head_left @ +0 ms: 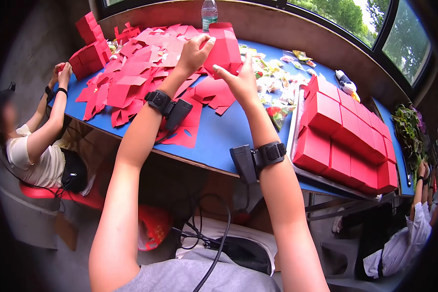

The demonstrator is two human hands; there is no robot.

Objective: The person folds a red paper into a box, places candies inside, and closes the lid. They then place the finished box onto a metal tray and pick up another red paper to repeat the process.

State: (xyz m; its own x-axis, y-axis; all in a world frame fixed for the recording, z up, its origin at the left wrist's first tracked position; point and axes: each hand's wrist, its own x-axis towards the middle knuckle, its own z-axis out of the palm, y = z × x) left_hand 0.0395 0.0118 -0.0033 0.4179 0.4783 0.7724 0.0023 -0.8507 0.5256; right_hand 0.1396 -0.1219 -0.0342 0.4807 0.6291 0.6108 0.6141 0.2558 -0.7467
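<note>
Both of my hands hold a red paper box (224, 48) lifted above the blue table (219, 141). My left hand (194, 51) grips the box's left side near its top. My right hand (238, 80) pinches its lower right corner with thumb and fingers. Each of my wrists carries a black strap with a small device. Flat red cut-out box sheets (136, 78) lie spread on the table under and left of my hands.
Folded red boxes (345, 136) stand in rows on a tray at the right. More red boxes (90, 48) are piled at the far left. Small wrapped items (277, 78) lie scattered mid-table. A water bottle (209, 13) stands at the back. One person sits at the left, another at the right.
</note>
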